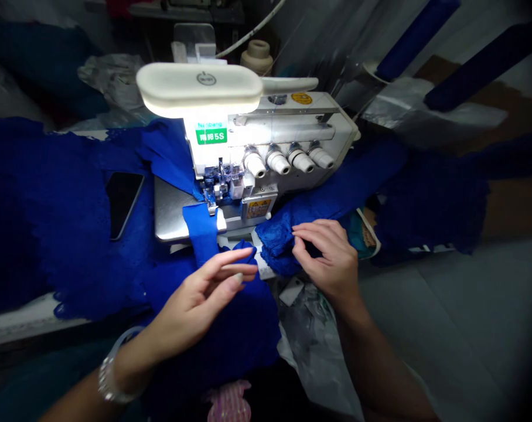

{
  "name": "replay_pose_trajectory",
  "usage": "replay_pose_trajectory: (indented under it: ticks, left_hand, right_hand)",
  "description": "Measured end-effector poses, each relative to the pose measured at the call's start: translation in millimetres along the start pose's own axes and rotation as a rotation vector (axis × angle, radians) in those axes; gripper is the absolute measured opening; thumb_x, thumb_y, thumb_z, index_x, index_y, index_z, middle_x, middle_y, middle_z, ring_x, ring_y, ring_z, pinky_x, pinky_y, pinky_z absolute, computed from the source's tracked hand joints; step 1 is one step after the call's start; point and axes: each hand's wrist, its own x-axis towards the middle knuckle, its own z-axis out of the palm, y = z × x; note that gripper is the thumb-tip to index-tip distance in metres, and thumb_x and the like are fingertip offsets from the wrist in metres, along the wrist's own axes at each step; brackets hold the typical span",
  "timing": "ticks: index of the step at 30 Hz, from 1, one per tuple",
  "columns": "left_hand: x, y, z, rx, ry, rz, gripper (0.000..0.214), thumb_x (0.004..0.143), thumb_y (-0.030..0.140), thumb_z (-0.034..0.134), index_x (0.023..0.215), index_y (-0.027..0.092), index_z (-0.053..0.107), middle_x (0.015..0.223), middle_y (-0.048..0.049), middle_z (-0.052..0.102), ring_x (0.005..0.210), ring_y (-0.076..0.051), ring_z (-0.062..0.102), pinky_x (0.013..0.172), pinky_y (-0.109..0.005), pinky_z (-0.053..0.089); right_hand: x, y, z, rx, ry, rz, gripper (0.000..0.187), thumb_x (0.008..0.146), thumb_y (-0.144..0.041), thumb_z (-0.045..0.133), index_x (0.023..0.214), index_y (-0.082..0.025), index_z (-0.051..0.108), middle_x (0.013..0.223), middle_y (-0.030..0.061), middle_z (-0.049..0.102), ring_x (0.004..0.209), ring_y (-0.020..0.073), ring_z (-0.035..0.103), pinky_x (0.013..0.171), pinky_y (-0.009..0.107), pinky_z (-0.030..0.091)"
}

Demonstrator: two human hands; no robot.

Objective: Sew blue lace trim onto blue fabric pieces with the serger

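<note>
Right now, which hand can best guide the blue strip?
Probably the left hand: its fingertips sit beside the blue strip below the presser foot. The right hand pinches lace farther away.

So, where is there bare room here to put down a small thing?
The grey surface right of the right hand is bare, up to the blue fabric behind. A small patch of the metal plate is free between the phone and the blue strip. From there to the left hand it is crowded: lace, plastic bags.
</note>
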Motion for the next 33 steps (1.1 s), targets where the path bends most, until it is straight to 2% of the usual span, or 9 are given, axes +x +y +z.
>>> replay_pose_trajectory:
  ticks: [4,7,12,15,18,20,22,28,33]
  left_hand:
    - [43,10,27.3,-0.175,-0.221,-0.028,0.041,0.096,0.033,0.052,0.137,0.029,0.054,0.124,-0.0070,0.068,0.116,-0.023,0.065,0.096,-0.036,0.057]
    - [63,29,27.9,-0.297,-0.235,-0.101,0.036,0.090,0.030,0.061,0.126,0.025,0.064,0.106,-0.0066,0.075,0.096,-0.024,0.073,0.085,-0.036,0.061]
    - [50,63,-27.0,-0.126,0.214,0.086,0.029,0.081,0.019,0.070,0.109,0.024,0.073,0.098,-0.0023,0.077,0.087,-0.022,0.075,0.076,-0.033,0.063]
    - [25,70,-54.5,-0.103,0.507,0.146,0.023,0.082,0.018,0.070,0.104,0.021,0.073,0.094,-0.0007,0.078,0.085,-0.016,0.073,0.076,-0.028,0.061]
    - [0,60,-49.9,-0.151,0.549,0.128,0.018,0.078,0.020,0.075,0.096,0.020,0.075,0.092,-0.0014,0.078,0.083,-0.016,0.073,0.076,-0.027,0.061]
    - [-12,46,-34.9,-0.148,0.383,0.029,0.018,0.077,0.024,0.077,0.094,0.018,0.076,0.092,-0.0046,0.078,0.084,-0.020,0.073,0.077,-0.030,0.061]
    - [-18,33,-21.7,-0.122,0.266,-0.049,0.021,0.078,0.029,0.077,0.094,0.016,0.077,0.095,-0.0076,0.077,0.086,-0.023,0.073,0.079,-0.031,0.061]
    - [-15,15,-26.3,-0.207,0.458,0.007,0.040,0.083,0.029,0.072,0.121,0.021,0.064,0.103,-0.0074,0.076,0.090,-0.020,0.074,0.081,-0.029,0.061]
    - [-18,5,-27.4,-0.322,0.364,0.012,0.056,0.086,0.023,0.069,0.138,0.027,0.048,0.107,-0.0061,0.075,0.094,-0.019,0.074,0.088,-0.032,0.060]
  right_hand:
    - [1,-49,-24,0.089,-0.135,-0.154,0.018,0.079,-0.008,0.058,0.089,-0.023,0.063,0.084,0.0059,0.073,0.088,0.0242,0.068,0.082,0.040,0.052]
    - [-22,-84,-26,0.507,-0.522,-0.257,0.023,0.078,-0.007,0.054,0.094,-0.022,0.064,0.085,0.0055,0.074,0.081,0.0198,0.068,0.076,0.034,0.054]
    - [-90,-86,10,1.166,-1.336,0.422,0.007,0.080,-0.019,0.060,0.082,-0.015,0.065,0.066,-0.0029,0.064,0.055,0.0076,0.056,0.052,0.016,0.043]
    - [-99,-75,20,1.188,-1.548,0.466,0.004,0.076,-0.014,0.063,0.076,-0.014,0.067,0.060,-0.0055,0.058,0.050,0.0052,0.050,0.048,0.014,0.038]
    - [-66,-75,11,1.075,-1.310,0.332,0.009,0.084,-0.021,0.064,0.078,-0.016,0.071,0.067,-0.0017,0.065,0.059,0.0098,0.058,0.058,0.019,0.045]
    - [-38,-82,6,0.969,-0.881,0.429,0.018,0.080,-0.031,0.073,0.093,-0.018,0.071,0.087,0.0038,0.071,0.078,0.0159,0.065,0.072,0.024,0.052]
    - [-20,-92,7,0.937,-0.625,0.452,0.033,0.076,-0.035,0.079,0.103,-0.019,0.069,0.104,0.0071,0.071,0.095,0.0205,0.065,0.085,0.029,0.052]
    - [-34,-107,22,1.153,-1.022,0.548,0.027,0.091,-0.036,0.060,0.078,-0.014,0.068,0.074,0.0021,0.069,0.068,0.0154,0.063,0.065,0.025,0.053]
    - [-38,-100,33,0.883,-0.521,0.658,0.032,0.075,-0.034,0.078,0.102,-0.019,0.067,0.097,0.0050,0.071,0.083,0.0180,0.068,0.078,0.029,0.057]
